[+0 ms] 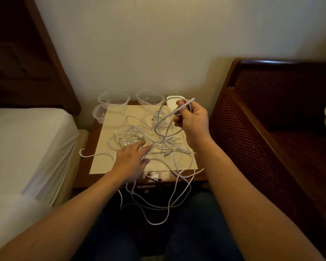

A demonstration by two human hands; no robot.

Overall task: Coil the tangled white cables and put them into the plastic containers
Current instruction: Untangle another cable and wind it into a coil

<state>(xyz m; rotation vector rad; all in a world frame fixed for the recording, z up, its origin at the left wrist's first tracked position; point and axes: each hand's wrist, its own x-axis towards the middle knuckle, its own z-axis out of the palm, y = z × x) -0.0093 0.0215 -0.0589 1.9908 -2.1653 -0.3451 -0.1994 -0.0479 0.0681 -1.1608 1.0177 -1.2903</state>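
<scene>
Early stage. White cables [149,140] mostly one tangle on the desk [87,147], several loops hanging off the front edge. Right hand [191,117] pinches one cable end, lifted, a first loop forming. Left hand [132,157] fingers spread flat, pressing the pile. Clear containers [113,99] at the back look empty; one further back may hold a coil, can't confirm. Nearly all coiling left.
</scene>
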